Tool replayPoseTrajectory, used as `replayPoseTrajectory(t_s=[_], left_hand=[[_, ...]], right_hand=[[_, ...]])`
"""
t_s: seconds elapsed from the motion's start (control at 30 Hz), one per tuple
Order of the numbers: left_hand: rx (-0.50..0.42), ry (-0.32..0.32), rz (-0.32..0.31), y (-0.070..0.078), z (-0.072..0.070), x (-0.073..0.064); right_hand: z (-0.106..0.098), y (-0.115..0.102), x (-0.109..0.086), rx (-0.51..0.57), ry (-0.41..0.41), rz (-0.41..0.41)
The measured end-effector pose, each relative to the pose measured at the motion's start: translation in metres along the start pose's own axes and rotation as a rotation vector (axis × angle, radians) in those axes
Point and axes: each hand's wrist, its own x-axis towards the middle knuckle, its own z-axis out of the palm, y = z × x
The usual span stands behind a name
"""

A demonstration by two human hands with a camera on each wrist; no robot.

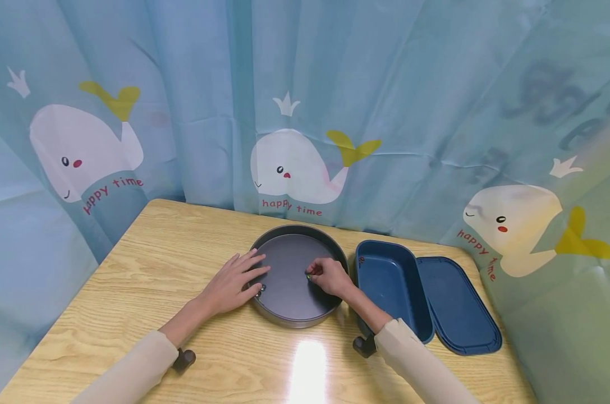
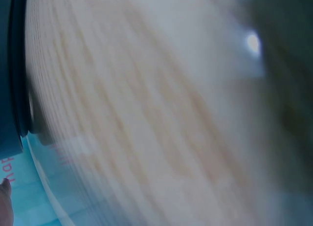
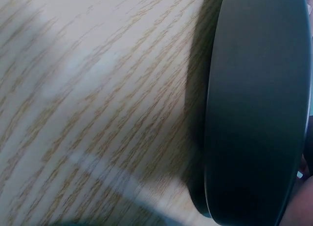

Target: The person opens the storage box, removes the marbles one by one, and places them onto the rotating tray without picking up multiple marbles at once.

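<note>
A round dark grey cake pan (image 1: 289, 269) sits on the table. My left hand (image 1: 231, 283) reaches over its left rim with fingers spread and fairly straight. Beside that thumb, small shiny dark pieces (image 1: 262, 288) lie at the pan's inner edge. Inside the pan on the right, my right hand (image 1: 331, 277) pinches a small yellow-green piece (image 1: 308, 276), mostly hidden by the fingertips, so I cannot tell its kind. The pan's outer wall (image 3: 259, 108) fills the right side of the right wrist view; the left wrist view is mostly blurred tabletop.
Right of the pan stands a deep blue rectangular box (image 1: 393, 280) with a small reddish piece (image 1: 361, 260) near its far left corner. Its blue lid (image 1: 458, 306) lies beside it at the table's right. A whale-print curtain (image 1: 203, 112) hangs behind the wooden table (image 1: 183, 247).
</note>
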Motion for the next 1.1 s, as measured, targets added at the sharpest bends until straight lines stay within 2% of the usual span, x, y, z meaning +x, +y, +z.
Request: replayPoseTrajectory(t_s=[0.23, 0.53, 0.87, 1.1], left_hand=[[0.004, -0.002, 0.0, 0.001, -0.001, 0.0], [-0.005, -0.001, -0.007, 0.002, -0.002, 0.0], [-0.003, 0.001, -0.008, 0.002, -0.002, 0.001], [0.004, -0.007, -0.015, 0.002, -0.002, 0.001]], right_hand=[[-0.001, -0.001, 0.0, 0.019, 0.004, 0.009], [-0.013, -0.006, -0.007, 0.14, 0.022, 0.03], [-0.053, -0.005, -0.02, 0.182, 0.081, 0.095], [-0.082, 0.012, -0.025, 0.182, 0.135, 0.143]])
